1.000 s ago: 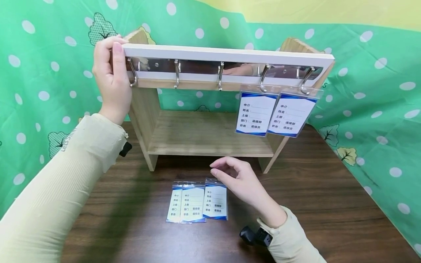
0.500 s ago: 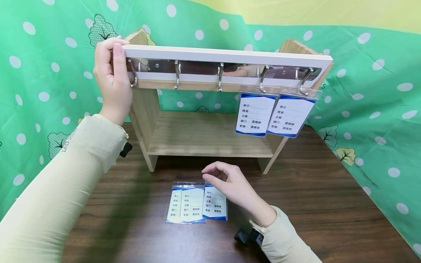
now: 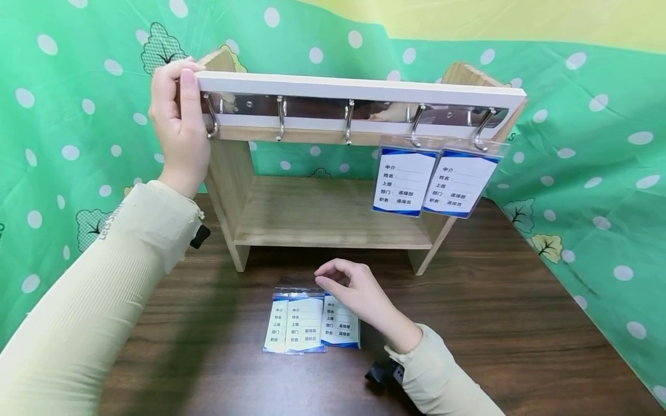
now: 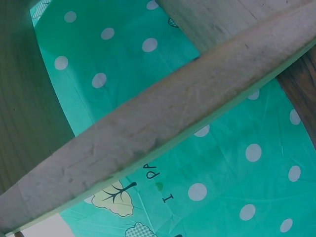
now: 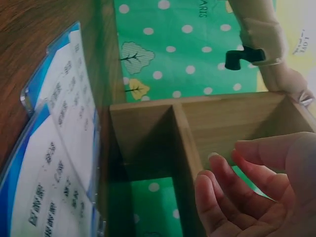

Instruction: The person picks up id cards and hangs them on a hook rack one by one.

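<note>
My left hand (image 3: 179, 130) grips the left end of the wooden hook rack (image 3: 333, 214), its thumb on the front of the white top board. Two badge cards in clear sleeves hang at the right: one card (image 3: 406, 180) on the fourth hook, the other card (image 3: 460, 182) on the end hook. Lower down, my right hand (image 3: 359, 292) hovers with loosely bent fingers and nothing between them, over the top of a badge card (image 3: 340, 326) on the table. Overlapping badge cards (image 3: 304, 323) lie just left of it. The right wrist view shows the same bent fingers (image 5: 212, 202).
Metal hooks (image 3: 280, 118) line the mirror-like strip of the rack; the three on the left carry no card. Below is a wooden shelf (image 3: 333, 211). The rack stands on a dark wooden table (image 3: 494, 323), with a green dotted cloth (image 3: 588, 173) behind and beside it.
My right hand has moved left and slightly down, until it is over the rightmost card on the table. The left hand keeps its grip on the rack, and the cards have not moved.
</note>
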Demonstrator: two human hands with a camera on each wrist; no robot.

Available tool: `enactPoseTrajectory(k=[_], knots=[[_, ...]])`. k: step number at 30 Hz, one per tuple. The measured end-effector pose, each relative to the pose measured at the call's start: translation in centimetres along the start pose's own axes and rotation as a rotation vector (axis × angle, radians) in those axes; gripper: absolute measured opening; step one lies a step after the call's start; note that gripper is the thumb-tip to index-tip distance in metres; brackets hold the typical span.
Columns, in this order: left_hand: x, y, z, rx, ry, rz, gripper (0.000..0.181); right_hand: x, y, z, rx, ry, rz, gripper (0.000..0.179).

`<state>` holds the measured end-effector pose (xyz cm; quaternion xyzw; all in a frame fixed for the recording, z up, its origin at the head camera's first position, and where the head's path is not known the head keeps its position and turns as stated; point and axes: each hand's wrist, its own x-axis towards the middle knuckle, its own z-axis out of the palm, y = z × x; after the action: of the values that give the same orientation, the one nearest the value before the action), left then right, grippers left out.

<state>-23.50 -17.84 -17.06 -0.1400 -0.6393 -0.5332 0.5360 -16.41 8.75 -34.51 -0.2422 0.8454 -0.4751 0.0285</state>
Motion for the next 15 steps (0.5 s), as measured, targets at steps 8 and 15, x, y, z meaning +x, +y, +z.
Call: enactPoseTrajectory(k=[8, 15], knots=[[0.0, -0.2, 0.0, 0.006, -0.001, 0.003, 0.023, 0.7, 1.4, 1.0, 0.001, 0.013, 0.046, 0.012], [0.1, -0.3, 0.1, 0.001, -0.002, 0.004, 0.023, 1.2, 2.2, 1.4, -0.008, 0.006, 0.105, 0.013]])
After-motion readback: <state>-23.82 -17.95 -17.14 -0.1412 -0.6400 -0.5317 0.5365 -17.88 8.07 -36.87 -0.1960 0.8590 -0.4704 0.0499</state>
